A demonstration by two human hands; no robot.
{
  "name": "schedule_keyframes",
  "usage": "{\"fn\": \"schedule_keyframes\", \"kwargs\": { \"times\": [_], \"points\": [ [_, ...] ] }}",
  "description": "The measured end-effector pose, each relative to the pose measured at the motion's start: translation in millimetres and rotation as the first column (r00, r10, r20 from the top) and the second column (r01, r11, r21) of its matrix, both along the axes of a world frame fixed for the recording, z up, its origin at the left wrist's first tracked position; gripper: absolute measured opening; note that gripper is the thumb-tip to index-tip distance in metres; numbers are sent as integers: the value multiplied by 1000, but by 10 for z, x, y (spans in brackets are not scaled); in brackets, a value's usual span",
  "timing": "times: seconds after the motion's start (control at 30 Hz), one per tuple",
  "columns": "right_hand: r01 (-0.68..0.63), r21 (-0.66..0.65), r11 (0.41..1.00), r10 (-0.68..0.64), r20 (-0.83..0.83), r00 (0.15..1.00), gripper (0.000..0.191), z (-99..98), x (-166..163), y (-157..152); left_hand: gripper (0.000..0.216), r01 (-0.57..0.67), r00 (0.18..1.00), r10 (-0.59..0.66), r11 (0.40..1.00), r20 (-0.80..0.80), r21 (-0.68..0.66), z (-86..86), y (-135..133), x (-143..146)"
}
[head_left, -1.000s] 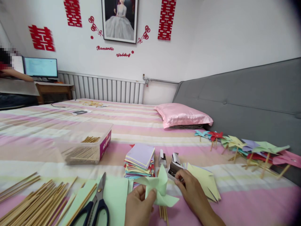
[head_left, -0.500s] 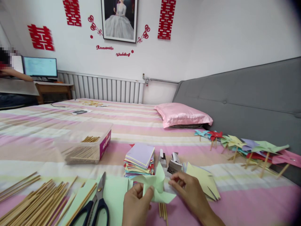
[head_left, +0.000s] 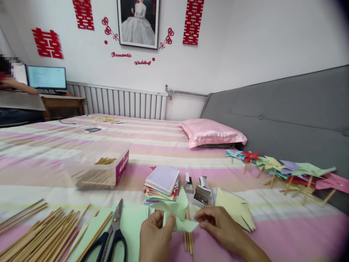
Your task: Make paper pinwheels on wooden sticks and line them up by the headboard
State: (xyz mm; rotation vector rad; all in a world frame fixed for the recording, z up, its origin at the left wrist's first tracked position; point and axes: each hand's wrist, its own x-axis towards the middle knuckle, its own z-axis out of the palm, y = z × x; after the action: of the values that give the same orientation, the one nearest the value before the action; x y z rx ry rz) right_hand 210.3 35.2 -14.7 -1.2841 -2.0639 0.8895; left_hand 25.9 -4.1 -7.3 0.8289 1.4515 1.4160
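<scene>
My left hand (head_left: pixel 155 236) pinches a folded light green paper pinwheel (head_left: pixel 178 213) low in the middle of the view. My right hand (head_left: pixel 220 227) is at the pinwheel's right edge, fingertips pinched together; what they hold is too small to make out. A few wooden sticks (head_left: pixel 188 236) lie under the pinwheel. Just behind are small open boxes of pins (head_left: pixel 201 194) and a stack of coloured paper squares (head_left: pixel 162 185). Cut yellow paper (head_left: pixel 234 209) lies to the right.
Black-handled scissors (head_left: pixel 111 236) rest on green paper at the left, beside a pile of wooden sticks (head_left: pixel 40 234). A clear box of sticks (head_left: pixel 102 171) stands behind. Finished pinwheels (head_left: pixel 289 173) line the grey headboard. A pink pillow (head_left: pixel 211 133) lies further back. A person sits at a far-left desk.
My right hand left the pin box and moved down to the pinwheel's right edge. My left hand lowered the pinwheel slightly toward the sticks.
</scene>
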Motion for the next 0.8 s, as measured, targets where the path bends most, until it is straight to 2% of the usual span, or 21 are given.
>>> {"fn": "schedule_keyframes", "kwargs": {
  "times": [0.17,0.27,0.37,0.57,0.8],
  "points": [
    [32,-31,999,-36,-143,989,22,-22,2,24,24,-42,999,42,999,-16,10,61,-2,-61],
    [157,2,988,-153,-199,968,22,-10,30,55,20,-70,997,70,997,-15,12,87,-7,-84],
    [245,65,967,-232,-165,959,21,-9,53,82,20,-64,997,65,998,-29,20,92,-13,-92],
    [140,118,983,-145,37,989,22,-55,23,38,18,-55,998,56,998,-40,23,97,-22,-81],
    [103,25,994,-103,24,994,22,-75,13,9,22,-20,999,20,1000,-29,-7,29,7,-106]
  ]
}}
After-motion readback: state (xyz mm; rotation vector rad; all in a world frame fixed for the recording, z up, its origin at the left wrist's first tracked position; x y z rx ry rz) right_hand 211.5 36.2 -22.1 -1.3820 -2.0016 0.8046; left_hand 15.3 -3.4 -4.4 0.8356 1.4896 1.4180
